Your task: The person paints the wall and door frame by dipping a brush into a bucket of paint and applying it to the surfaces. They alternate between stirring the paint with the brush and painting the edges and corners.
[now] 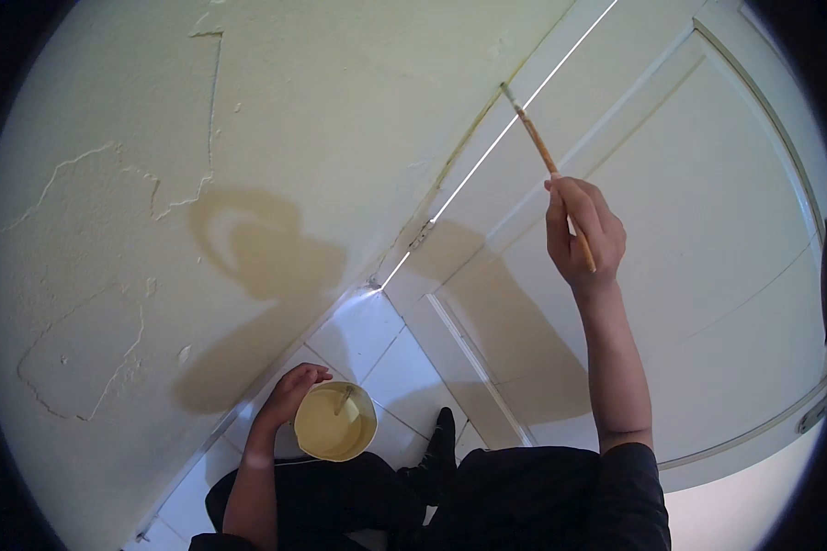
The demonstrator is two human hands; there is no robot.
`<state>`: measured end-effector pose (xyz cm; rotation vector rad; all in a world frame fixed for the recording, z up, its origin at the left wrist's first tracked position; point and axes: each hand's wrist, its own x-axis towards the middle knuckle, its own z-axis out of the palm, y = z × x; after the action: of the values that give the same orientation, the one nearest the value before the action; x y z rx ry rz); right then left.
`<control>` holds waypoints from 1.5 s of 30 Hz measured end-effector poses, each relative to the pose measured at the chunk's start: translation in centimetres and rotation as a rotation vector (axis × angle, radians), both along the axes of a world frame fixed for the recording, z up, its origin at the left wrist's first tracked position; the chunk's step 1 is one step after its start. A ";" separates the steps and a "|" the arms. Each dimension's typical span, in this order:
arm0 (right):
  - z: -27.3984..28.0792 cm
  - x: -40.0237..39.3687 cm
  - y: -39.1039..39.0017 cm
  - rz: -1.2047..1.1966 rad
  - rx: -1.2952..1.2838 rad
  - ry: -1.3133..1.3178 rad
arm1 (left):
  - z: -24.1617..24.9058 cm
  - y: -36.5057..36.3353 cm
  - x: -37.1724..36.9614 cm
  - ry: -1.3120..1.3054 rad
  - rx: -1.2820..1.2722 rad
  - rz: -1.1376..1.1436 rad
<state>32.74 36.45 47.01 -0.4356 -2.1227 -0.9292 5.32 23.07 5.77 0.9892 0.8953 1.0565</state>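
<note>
In my right hand [586,225] is a thin paintbrush [538,142] with a wooden handle, pinched between the fingers. Its bristle tip meets the edge where the cream wall [340,110] joins the white door frame [487,156]. Down at the lower middle, my left hand [294,393] grips the side of a round pot [336,422] of pale yellow paint. A short stick-like thing [345,399] stands in the paint; its lower end is hidden. The far side of my left hand's grip is partly out of sight.
A white panelled door [689,230] fills the right side, with a hinge [421,235] along the bright gap. Cracked, peeling patches [147,193] mark the wall at left. White floor tiles [404,367] and a black shoe [441,445] lie below.
</note>
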 end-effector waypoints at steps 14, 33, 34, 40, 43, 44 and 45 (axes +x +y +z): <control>-0.1 0.1 0.5 0.000 -0.012 0.000 | 0.1 -0.1 0.1 -0.063 -0.042 -0.016; -3.2 0.3 0.2 -0.011 -0.104 -0.147 | 0.2 -0.2 0.0 -0.014 -0.015 -0.001; -2.5 0.3 0.4 0.023 -0.082 -0.124 | 0.2 -0.2 0.0 -0.010 -0.017 0.004; -2.6 0.6 0.5 -0.018 -0.044 -0.138 | -0.3 0.0 0.1 -0.049 -0.040 -0.005; -4.3 0.5 0.4 -0.014 -0.106 -0.201 | 0.0 -0.2 0.0 -0.026 -0.029 -0.014; -4.5 0.5 0.3 -0.008 -0.141 -0.207 | -0.1 -0.1 -0.1 -0.020 -0.025 -0.013; -4.6 0.4 0.2 -0.003 -0.177 -0.214 | -0.1 -0.1 -0.1 -0.015 -0.022 -0.013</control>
<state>33.17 36.69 42.42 -0.4434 -2.4115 -0.8235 5.24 22.99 5.65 0.9665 0.8856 1.0393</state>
